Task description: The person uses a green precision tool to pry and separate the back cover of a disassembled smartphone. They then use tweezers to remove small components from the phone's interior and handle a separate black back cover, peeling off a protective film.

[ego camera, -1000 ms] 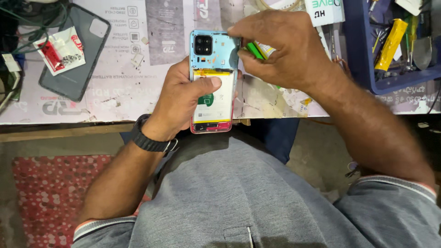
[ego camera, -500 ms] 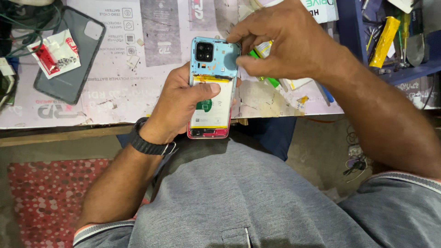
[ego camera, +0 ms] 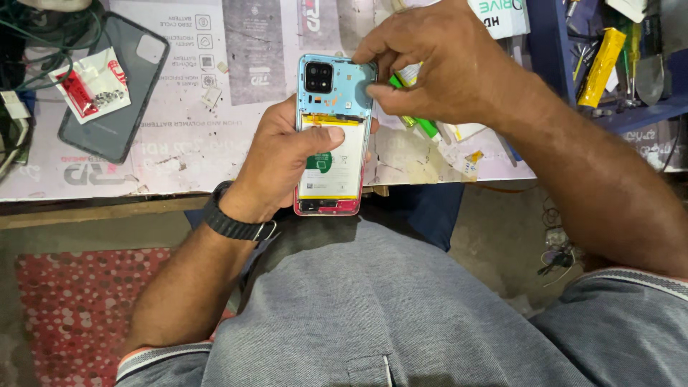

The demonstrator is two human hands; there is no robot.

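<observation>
Cluttered paper-covered workbench (ego camera: pixel 215 150) across upper frame, left hand (ego camera: pixel 279 168) gripping opened phone (ego camera: pixel 333 136) at centre, right hand (ego camera: pixel 444 64) pinching green tool (ego camera: pixel 423 125) at phone's upper right corner, grey case (ego camera: pixel 111 93) upper left.

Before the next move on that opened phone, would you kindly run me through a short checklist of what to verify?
1. Left hand grips the opened phone firmly, thumb across the battery: ok.
2. Right hand fingertips rest on the phone's upper right corner: ok.
3. Green tool held in the right hand; its tip is hidden: cannot tell.
4. Camera module unobstructed: ok.
5. Phone supported over the table edge, not lying flat: ok.
6. Dark back cover and small red packet set apart on the left: ok.
</observation>
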